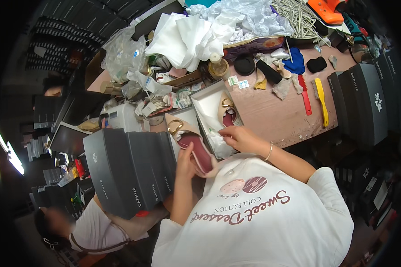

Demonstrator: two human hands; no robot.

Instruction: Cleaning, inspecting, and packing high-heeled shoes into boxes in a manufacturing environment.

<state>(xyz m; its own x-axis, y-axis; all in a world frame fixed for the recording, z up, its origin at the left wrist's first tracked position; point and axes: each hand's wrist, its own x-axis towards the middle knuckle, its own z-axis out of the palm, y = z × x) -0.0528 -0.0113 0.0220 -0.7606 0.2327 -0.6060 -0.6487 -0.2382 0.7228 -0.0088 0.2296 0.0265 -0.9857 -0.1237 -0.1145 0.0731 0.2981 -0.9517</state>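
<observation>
My left hand point(186, 163) grips a beige flat shoe point(189, 132) by its side. The shoe has a gold buckle on the toe and a dark red insole, and its heel end lies close to my shirt. A second beige shoe point(226, 105) of the same kind rests in an open grey shoe box point(236, 101) lined with white paper. Over the near end of that box, my right hand point(247, 139) has its fingers closed on crumpled white wrapping paper point(217, 143). Part of the second shoe is hidden by this hand.
Closed dark shoe boxes stand at left point(109, 171) and right point(358, 102). A red brush point(305, 95) and a yellow brush point(321, 103) lie on the table. White sheets point(178, 38), a bottle point(218, 66) and cloths crowd the far side. Another person point(98, 227) is at lower left.
</observation>
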